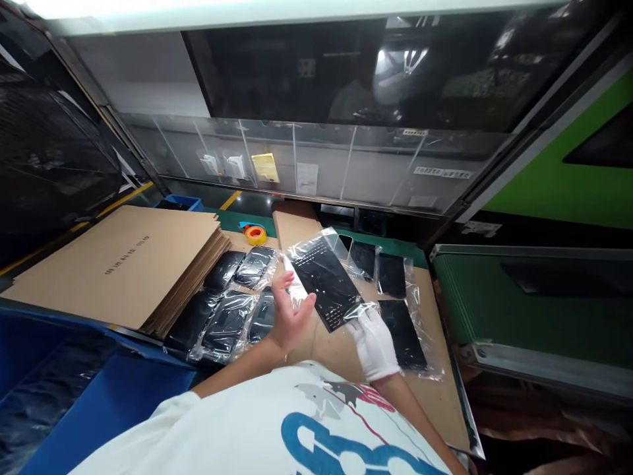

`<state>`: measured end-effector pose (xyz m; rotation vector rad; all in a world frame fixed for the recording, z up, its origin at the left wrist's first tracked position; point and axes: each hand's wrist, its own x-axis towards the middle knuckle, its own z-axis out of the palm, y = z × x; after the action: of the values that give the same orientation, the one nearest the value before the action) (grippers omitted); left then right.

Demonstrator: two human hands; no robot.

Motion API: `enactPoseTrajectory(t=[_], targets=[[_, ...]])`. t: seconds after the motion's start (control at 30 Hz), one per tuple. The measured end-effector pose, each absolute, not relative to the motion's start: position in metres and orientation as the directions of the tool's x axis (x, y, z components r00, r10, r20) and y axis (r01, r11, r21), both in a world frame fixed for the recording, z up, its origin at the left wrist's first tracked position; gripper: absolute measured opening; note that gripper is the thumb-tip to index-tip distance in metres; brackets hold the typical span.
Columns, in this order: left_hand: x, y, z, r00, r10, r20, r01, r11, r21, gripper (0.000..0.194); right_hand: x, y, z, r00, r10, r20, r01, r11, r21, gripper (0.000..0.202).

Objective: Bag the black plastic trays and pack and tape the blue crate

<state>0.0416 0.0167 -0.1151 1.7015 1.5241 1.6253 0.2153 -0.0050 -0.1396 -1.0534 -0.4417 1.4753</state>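
Observation:
A black panel with rows of slots (326, 280), inside a clear plastic bag, is tilted in front of me above the cardboard-covered bench. My right hand (373, 343), in a white glove, grips the bag at its lower right corner. Bare, my left hand (291, 313) is at the bag's left edge, thumb and fingers apart; whether it touches the plastic is unclear. Several bagged black parts (230, 323) lie to the left. More bagged black panels (403, 333) rest on the right side of the bench.
A stack of cardboard sheets (119, 264) stands at the left, above blue bins (123, 402). Behind the parts sits a roll of yellow tape (256, 235). A green conveyor belt (534, 290) runs along the right. Clear pockets with papers (306, 178) hang across the back.

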Motion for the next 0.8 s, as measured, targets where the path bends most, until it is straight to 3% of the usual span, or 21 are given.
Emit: enactPoseTrajectory(t=[0.07, 0.17, 0.23, 0.43, 0.63, 0.73, 0.8], targets=[[0.039, 0.009, -0.133, -0.224, 0.953, 0.202, 0.251, -0.144, 0.957, 0.053, 0.216, -0.009, -0.139, 0.124, 0.924, -0.361, -0.617, -0.213, -0.757, 0.031], [0.041, 0.003, -0.148, 0.098, 0.988, -0.116, 0.098, 0.106, 0.989, 0.032, 0.213, -0.013, -0.139, 0.125, 0.925, -0.359, -0.652, -0.196, -0.732, 0.029], [0.042, -0.001, -0.150, 0.217, 0.961, -0.174, 0.098, 0.156, 0.983, 0.036, 0.210, -0.013, -0.142, 0.128, 0.915, -0.382, -0.661, -0.209, -0.721, 0.028], [0.041, -0.012, -0.154, 0.268, 0.921, -0.283, 0.058, 0.278, 0.959, 0.040, 0.210, -0.015, -0.157, 0.119, 0.913, -0.391, -0.590, -0.252, -0.767, 0.031], [0.034, -0.022, -0.160, 0.280, 0.871, -0.403, 0.033, 0.411, 0.911, 0.040, 0.210, -0.022, -0.165, 0.159, 0.927, -0.340, -0.360, -0.266, -0.894, 0.032], [0.029, -0.021, -0.152, 0.295, 0.825, -0.482, -0.140, 0.536, 0.832, 0.035, 0.217, -0.025, -0.165, 0.133, 0.938, -0.322, -0.210, -0.290, -0.934, 0.043], [0.024, -0.017, -0.144, 0.270, 0.782, -0.562, -0.300, 0.622, 0.723, 0.030, 0.228, -0.024, -0.165, 0.066, 0.971, -0.228, 0.044, -0.231, -0.972, 0.048]])
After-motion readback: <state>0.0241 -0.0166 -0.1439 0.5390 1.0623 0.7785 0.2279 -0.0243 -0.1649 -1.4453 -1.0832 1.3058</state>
